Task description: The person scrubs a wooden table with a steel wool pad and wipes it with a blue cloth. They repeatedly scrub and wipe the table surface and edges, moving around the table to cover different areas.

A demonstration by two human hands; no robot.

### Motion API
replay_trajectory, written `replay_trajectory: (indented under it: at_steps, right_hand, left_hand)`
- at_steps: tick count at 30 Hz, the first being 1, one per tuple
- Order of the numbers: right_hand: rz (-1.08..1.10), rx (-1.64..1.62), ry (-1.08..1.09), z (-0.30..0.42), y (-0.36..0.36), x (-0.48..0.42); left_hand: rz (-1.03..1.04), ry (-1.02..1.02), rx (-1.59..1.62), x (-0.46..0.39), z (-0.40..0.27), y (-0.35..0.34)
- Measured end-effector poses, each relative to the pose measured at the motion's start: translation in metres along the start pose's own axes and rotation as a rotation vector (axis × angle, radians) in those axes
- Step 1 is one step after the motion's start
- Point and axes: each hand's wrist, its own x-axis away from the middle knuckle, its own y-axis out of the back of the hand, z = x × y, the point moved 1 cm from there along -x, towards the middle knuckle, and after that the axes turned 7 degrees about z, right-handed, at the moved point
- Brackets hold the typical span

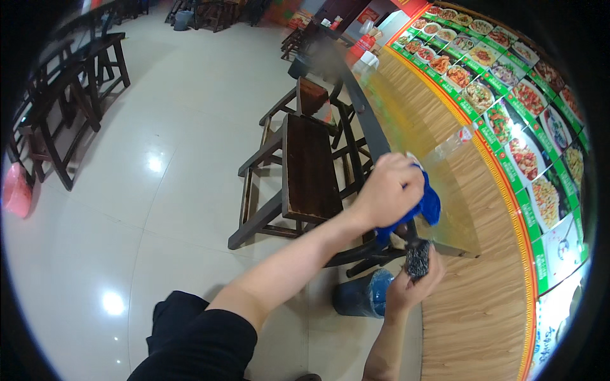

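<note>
My left hand [393,189] is closed around a bright blue cloth [429,202], bunched below its fingers near the end of a long table [457,228]. Lower down, my right hand [426,281] grips a small dark object [418,259] with a glinting black surface. Its exact kind is hard to make out. Close above it, a brownish part shows between the cloth and the object, partly hidden. Both hands are close together at the table's near end. A clear plastic bottle [450,145] is on the tabletop beside the wall.
Wooden stools [312,169] stand left of the table. A dark bin [355,295] with a plastic liner is on the floor below my hands. A wood-grain wall with food-picture panels [505,71] runs along the right. More dark stools [62,114] and a pink bin [18,190] are at far left.
</note>
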Motion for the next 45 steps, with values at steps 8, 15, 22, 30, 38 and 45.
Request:
replay_trajectory:
  at_steps: [8, 15, 22, 30, 38, 45]
  right_hand:
    - [-0.223, -0.324, 0.531, -0.028, -0.028, -0.031]
    - [-0.222, -0.378, 0.401, -0.115, -0.030, -0.005]
    - [-0.383, -0.379, -0.053, -0.170, -0.017, 0.023]
    - [-0.327, -0.209, 0.097, -0.139, -0.015, 0.007]
    - [-0.337, -0.350, -0.610, -0.118, -0.026, 0.009]
    - [-0.482, -0.342, -0.423, -0.134, -0.037, 0.012]
  left_hand:
    - [0.156, 0.165, -0.187, 0.001, -0.019, 0.015]
    - [-0.013, 0.376, -0.169, 0.020, -0.066, -0.001]
    - [-0.142, 0.337, -0.188, 0.029, -0.062, -0.002]
    - [-0.080, 0.231, 0.036, 0.027, -0.043, -0.010]
    - [-0.219, 0.014, 0.028, 0.024, -0.041, -0.012]
    - [-0.333, -0.001, 0.221, 0.024, -0.044, -0.007]
